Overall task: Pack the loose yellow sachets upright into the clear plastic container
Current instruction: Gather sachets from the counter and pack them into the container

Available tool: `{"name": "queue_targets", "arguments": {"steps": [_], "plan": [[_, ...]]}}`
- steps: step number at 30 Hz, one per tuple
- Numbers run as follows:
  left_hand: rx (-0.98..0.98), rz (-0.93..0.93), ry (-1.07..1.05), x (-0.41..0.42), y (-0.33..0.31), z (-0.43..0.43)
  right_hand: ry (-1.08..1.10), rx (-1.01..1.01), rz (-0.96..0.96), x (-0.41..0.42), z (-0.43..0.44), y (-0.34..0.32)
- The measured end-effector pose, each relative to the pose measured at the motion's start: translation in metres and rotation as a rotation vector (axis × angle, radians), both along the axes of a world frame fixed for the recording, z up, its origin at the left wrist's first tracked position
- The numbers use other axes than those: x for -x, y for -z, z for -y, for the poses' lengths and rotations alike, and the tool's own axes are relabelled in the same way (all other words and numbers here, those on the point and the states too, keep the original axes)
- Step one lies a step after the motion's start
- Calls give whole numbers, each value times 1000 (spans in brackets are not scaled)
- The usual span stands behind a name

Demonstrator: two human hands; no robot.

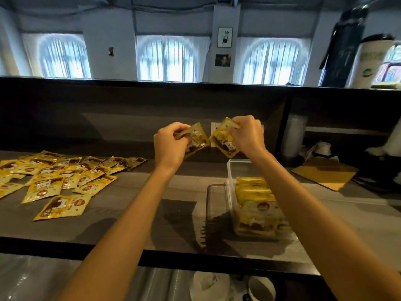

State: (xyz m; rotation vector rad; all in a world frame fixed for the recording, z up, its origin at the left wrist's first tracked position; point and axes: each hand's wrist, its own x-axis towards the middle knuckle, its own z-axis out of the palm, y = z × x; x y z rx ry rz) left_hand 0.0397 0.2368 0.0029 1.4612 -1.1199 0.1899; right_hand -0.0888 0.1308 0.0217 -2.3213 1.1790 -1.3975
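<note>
Head view | left hand (171,146) pinches one yellow sachet (198,137) | right hand (247,135) pinches another sachet (223,140), both raised above the table (130,203) | loose sachets (58,177) lie spread at left | clear plastic container (233,170) at right holds upright sachets (256,196)

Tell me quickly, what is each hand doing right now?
Left hand: fingers curled, pinching a yellow sachet.
Right hand: fingers curled, pinching a second yellow sachet.
</note>
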Motion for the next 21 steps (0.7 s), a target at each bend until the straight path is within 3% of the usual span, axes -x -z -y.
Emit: {"name": "queue_targets", "arguments": {"steps": [9,21], "plan": [[-61,37,325,75,5,51,17,-105,-141,91,33,18],[-637,152,561,76,24,65,-272,-318,-491,113,39,38]]}}
